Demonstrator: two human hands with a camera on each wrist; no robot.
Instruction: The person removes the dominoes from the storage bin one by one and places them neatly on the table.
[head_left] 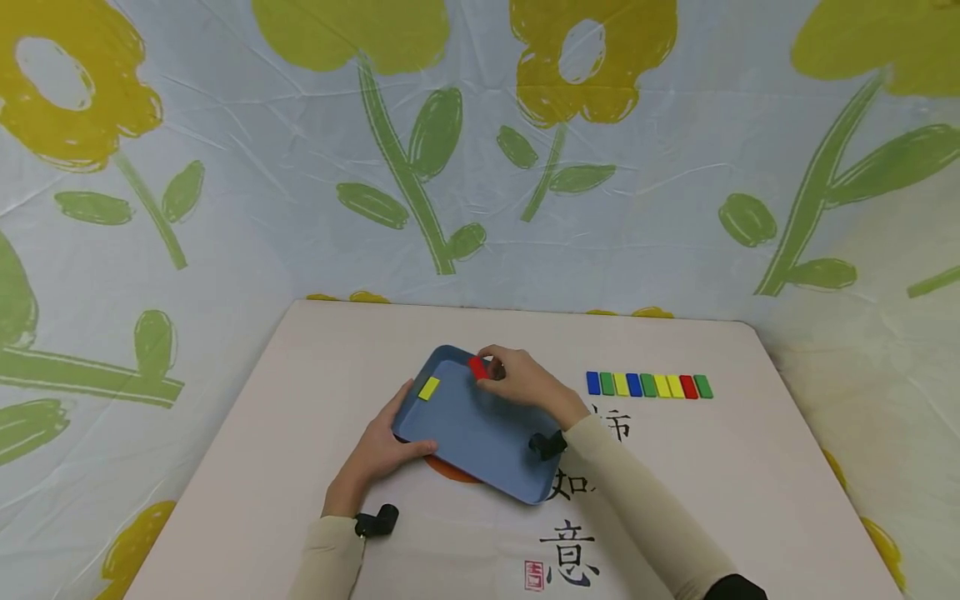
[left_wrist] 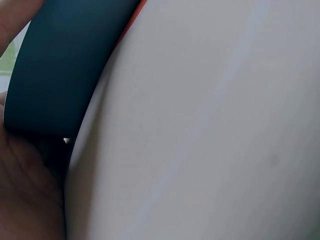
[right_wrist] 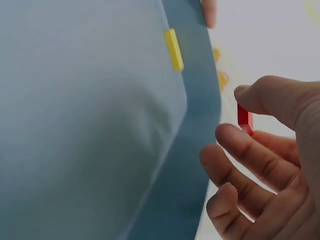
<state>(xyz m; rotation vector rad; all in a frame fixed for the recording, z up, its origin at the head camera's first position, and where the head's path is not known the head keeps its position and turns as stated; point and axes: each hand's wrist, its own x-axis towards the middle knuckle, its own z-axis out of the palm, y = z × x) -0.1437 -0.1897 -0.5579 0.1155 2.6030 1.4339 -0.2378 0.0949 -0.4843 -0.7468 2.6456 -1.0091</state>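
A blue rectangular tray point(head_left: 480, 433) lies at a slant near the middle of the table. My left hand point(head_left: 378, 446) holds it at the left corner, with the thumb along the near edge; the other fingers are partly hidden. My right hand point(head_left: 525, 383) pinches a small red block point(head_left: 477, 367) between thumb and fingers at the tray's far edge. In the right wrist view the red block point(right_wrist: 244, 118) stands beside the tray's rim. One yellow block point(head_left: 429, 388) lies inside the tray near its left end. In the left wrist view the tray's side point(left_wrist: 55, 75) fills the upper left.
To the right, a row of several blue, green, yellow and red blocks point(head_left: 648, 385) lies on the white table point(head_left: 750, 483). Black printed characters point(head_left: 570, 550) mark the table cloth. An orange shape point(head_left: 450, 471) shows under the tray's near edge. Flowered cloth point(head_left: 637, 233) hangs around the table.
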